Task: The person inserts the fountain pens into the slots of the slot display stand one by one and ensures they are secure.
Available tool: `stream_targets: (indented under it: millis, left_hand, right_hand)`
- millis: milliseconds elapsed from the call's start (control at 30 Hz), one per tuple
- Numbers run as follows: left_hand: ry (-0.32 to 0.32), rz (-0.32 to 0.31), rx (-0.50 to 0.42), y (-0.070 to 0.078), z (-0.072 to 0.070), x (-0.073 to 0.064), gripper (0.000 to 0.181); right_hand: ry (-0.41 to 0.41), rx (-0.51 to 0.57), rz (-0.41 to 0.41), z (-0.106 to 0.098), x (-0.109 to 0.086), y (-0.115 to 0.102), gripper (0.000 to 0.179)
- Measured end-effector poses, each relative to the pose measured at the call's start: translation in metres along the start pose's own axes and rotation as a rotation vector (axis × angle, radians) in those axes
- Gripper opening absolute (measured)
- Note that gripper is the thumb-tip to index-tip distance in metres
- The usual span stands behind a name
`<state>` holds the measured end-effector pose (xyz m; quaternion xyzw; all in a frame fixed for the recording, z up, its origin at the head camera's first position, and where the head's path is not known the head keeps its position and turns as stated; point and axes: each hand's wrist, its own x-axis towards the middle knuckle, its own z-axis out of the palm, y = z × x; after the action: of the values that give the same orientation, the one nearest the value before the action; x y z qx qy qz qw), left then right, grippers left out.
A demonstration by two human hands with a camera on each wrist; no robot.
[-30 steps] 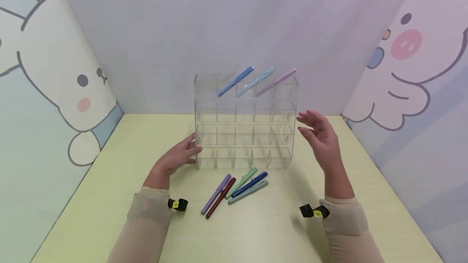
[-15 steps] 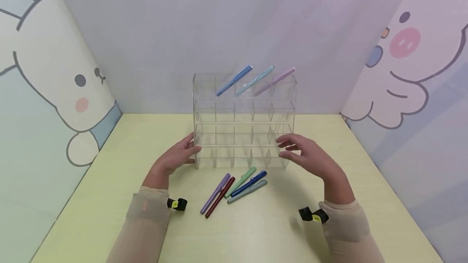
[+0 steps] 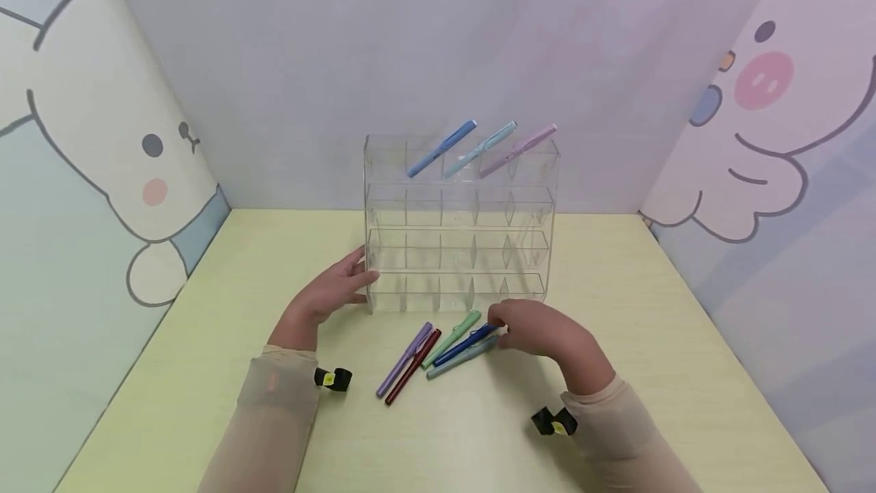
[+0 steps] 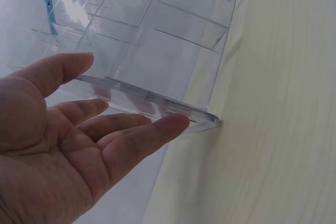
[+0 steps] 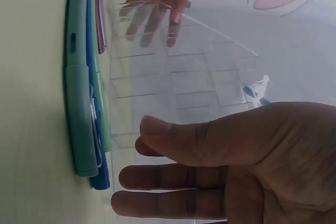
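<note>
A clear acrylic pen rack (image 3: 455, 238) with rows of compartments stands upright on the table. My left hand (image 3: 328, 295) rests at its left side; in the left wrist view the fingers (image 4: 142, 145) lie along the outside of the side panel, the thumb on the panel's other side. My right hand (image 3: 541, 329) is low over the right ends of a dark blue pen (image 3: 465, 346) and a grey-green pen (image 3: 461, 360). In the right wrist view its fairly straight fingers (image 5: 168, 203) are apart from the pens. A light green pen (image 3: 452, 338) lies alongside.
A purple pen (image 3: 404, 361) and a dark red pen (image 3: 413, 367) lie farther left, before the rack. Blue (image 3: 441, 149), pale blue (image 3: 481, 149) and lilac (image 3: 518, 151) pens lean in the top row. A grey wall (image 3: 438, 44) stands behind.
My right hand has come from beside the rack's right side, across its front, down and leftward to the pens on the table. My left hand stays at the rack's left side.
</note>
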<state>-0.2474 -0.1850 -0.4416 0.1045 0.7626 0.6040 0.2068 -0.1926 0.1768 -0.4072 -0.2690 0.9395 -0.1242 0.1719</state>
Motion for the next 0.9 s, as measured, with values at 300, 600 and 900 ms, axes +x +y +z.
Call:
stream_targets:
  millis: [300,600,900]
  left_hand:
    - [-0.012,0.001,-0.021,-0.001,0.000,0.000,0.079]
    - [0.000,0.002,-0.011,-0.003,0.000,0.001,0.080]
    - [-0.002,0.015,-0.007,-0.002,0.000,0.002,0.076]
  right_hand:
    - [-0.003,-0.144,-0.020,0.019,0.010,-0.004,0.020]
    - [0.020,-0.218,-0.030,0.027,0.015,-0.003,0.022]
    - [-0.009,-0.136,-0.013,0.026,0.015,0.002,0.026]
